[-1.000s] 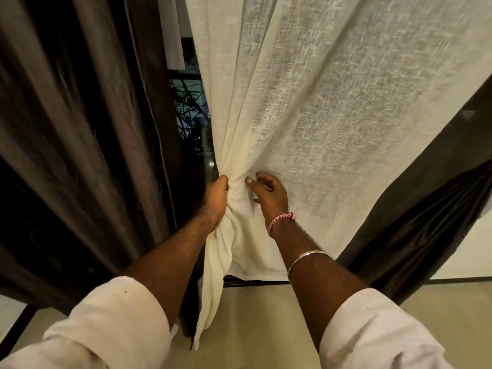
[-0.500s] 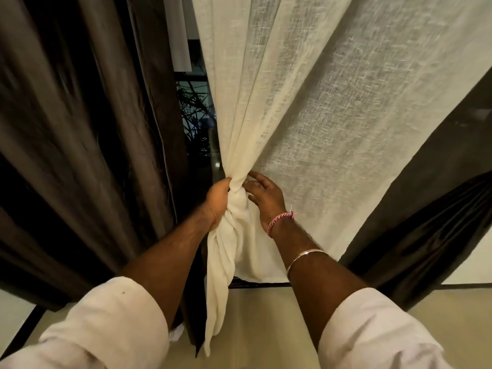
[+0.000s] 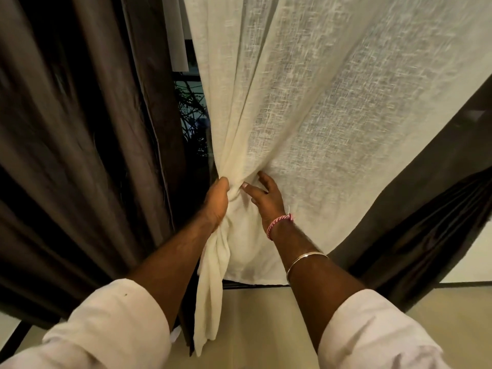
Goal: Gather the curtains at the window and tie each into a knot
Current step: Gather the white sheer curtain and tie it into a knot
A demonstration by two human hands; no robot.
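A cream sheer curtain (image 3: 332, 102) hangs across the upper right and fans out from one bunched point. My left hand (image 3: 217, 202) is closed around that bunched left edge, and a gathered tail (image 3: 210, 302) hangs down below my fist. My right hand (image 3: 266, 198) lies just right of the bunch with its fingers spread, flat against the cloth and pressing folds toward the left hand. A dark brown curtain (image 3: 80, 155) hangs on the left, and another dark brown curtain (image 3: 415, 235) hangs at the right behind the sheer one.
A narrow gap of dark window glass (image 3: 193, 121) with plants beyond shows between the brown and cream curtains. A pale floor (image 3: 261, 328) lies below, with a dark window sill track (image 3: 253, 284) along the curtain's lower hem.
More of the sheer curtain has been drawn into the bunch in my left hand. My right hand closed in on the bunch, then spread again on the cloth to its right.
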